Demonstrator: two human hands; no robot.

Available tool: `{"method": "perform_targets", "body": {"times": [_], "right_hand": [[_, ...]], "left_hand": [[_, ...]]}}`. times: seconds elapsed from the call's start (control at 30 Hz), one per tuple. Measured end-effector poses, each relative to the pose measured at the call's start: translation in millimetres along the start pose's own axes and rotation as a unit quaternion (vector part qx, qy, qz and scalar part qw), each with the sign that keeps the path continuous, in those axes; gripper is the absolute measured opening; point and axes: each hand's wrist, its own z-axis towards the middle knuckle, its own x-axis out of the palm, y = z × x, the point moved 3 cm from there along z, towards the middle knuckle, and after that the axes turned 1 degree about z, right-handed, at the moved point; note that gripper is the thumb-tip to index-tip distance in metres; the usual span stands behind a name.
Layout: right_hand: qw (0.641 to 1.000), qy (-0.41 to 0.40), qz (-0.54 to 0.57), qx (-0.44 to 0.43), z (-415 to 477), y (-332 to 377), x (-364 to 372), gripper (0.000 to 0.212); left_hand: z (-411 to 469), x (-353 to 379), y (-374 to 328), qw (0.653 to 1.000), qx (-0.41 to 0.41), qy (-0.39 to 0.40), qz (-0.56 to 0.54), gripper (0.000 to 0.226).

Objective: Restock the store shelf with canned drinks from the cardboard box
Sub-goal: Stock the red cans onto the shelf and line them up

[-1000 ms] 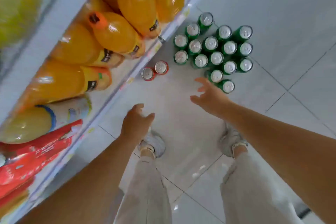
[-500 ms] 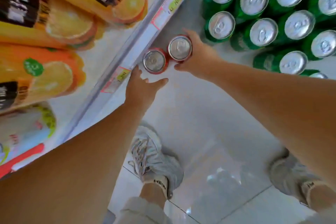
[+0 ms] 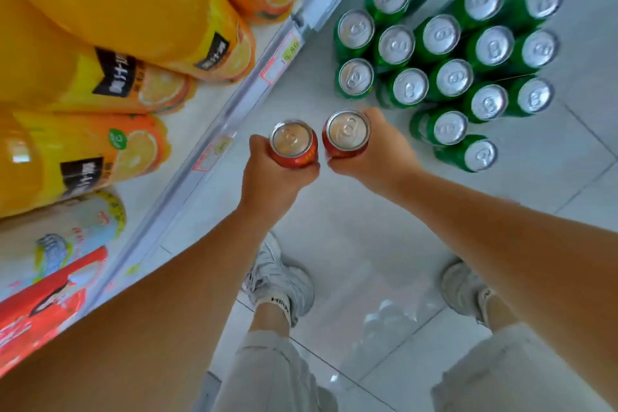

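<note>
My left hand point(image 3: 271, 181) grips a red can point(image 3: 294, 144) around its side, silver top facing up. Right beside it, my right hand point(image 3: 374, 154) grips a second red can point(image 3: 346, 134) the same way. Both cans are held just off the white shelf's front edge point(image 3: 234, 110), over the tiled floor. Several green cans point(image 3: 448, 77) stand upright in a cluster on the floor to the right of my hands. No cardboard box is in view.
The shelf point(image 3: 187, 110) on the left carries large orange juice bottles point(image 3: 110, 27) lying flat, a pale bottle point(image 3: 67, 231) and a red pack point(image 3: 36, 311). Price tags point(image 3: 284, 53) line its edge. My two white shoes point(image 3: 284, 281) stand on the floor below.
Both hands reached down to the two red cans by the shelf edge and closed around them; one second ago both hands were empty and apart.
</note>
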Motion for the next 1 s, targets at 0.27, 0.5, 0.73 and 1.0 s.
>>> {"method": "perform_targets", "body": {"times": [0.27,0.5,0.73,1.0], "right_hand": [[1.000,0.005,0.026,-0.005,-183,112,-159,0.055],[0.986,0.004,0.064,-0.156,-359,285,-296,0.029],[0.927,0.001,0.150,-0.344,-508,434,-361,0.053],[0.851,-0.016,0.163,-0.498,-627,554,-373,0.051]], "left_hand": [[-200,-109,-174,0.994,0.032,0.033,-0.094,0.060],[-368,-257,-312,0.971,0.181,-0.028,-0.152,0.058],[-522,-404,-388,0.905,0.320,-0.164,-0.229,0.052],[-637,-527,-388,0.806,0.405,-0.349,-0.253,0.045]]}}
